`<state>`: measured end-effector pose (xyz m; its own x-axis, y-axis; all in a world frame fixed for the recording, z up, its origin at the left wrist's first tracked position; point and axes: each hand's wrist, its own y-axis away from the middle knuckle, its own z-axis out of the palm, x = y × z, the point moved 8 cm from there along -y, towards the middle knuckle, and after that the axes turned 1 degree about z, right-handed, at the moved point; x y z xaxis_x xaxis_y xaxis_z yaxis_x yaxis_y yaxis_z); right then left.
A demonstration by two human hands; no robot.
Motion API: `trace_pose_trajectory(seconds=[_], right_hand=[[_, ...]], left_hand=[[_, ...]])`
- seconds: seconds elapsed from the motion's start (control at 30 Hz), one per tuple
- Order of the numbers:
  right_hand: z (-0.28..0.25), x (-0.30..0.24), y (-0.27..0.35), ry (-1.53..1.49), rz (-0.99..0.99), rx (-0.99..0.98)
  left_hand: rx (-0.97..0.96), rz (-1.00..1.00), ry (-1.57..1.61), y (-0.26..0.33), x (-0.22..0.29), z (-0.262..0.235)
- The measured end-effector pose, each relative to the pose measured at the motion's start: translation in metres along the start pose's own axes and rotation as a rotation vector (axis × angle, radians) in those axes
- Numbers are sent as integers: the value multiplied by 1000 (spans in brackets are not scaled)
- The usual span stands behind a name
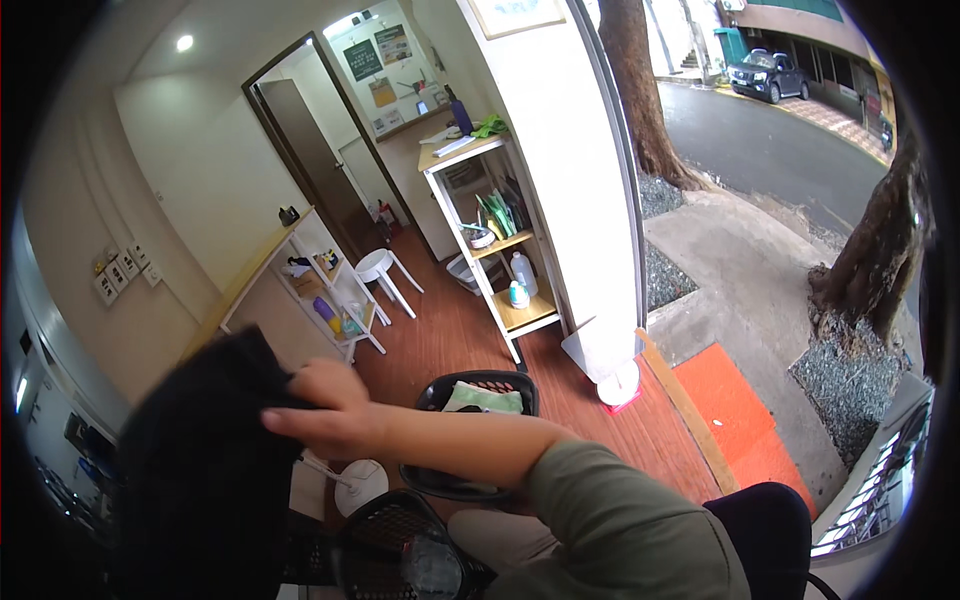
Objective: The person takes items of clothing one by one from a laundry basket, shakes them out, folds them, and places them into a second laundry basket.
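The black cloth [205, 470], raised left of the nearer black basket [375, 535], looks soft, light and limp, best gripped by an edge, where the right hand [332, 402] pinches it; the unseen left hand's state I cannot tell.

A plain black cloth [200, 470], slightly blurred, hangs bunched at the near left, its upper right edge raised and gripped in the right hand [330, 408].
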<state>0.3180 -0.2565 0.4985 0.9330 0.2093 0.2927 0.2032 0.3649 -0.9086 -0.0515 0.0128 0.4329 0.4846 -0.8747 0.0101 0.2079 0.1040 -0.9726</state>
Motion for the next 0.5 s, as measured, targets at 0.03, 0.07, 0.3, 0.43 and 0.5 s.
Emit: trace_pose_trajectory(seconds=[0.03, 0.07, 0.3, 0.43, 0.5], right_hand=[[41, 9, 27, -3, 187, -209], [117, 6, 85, -175, 323, -647], [94, 80, 268, -357, 936, -1580], [87, 136, 227, -503, 1321, -883], [83, 151, 202, -548, 1485, -626]], left_hand=[[-343, 160, -115, 48, -48, 35], [-870, 533, -318, 133, -133, 62], [-1561, -587, 229, 141, -54, 84], [-1009, -702, 396, 112, -106, 92], [-706, -1048, 806, 80, -75, 101]])
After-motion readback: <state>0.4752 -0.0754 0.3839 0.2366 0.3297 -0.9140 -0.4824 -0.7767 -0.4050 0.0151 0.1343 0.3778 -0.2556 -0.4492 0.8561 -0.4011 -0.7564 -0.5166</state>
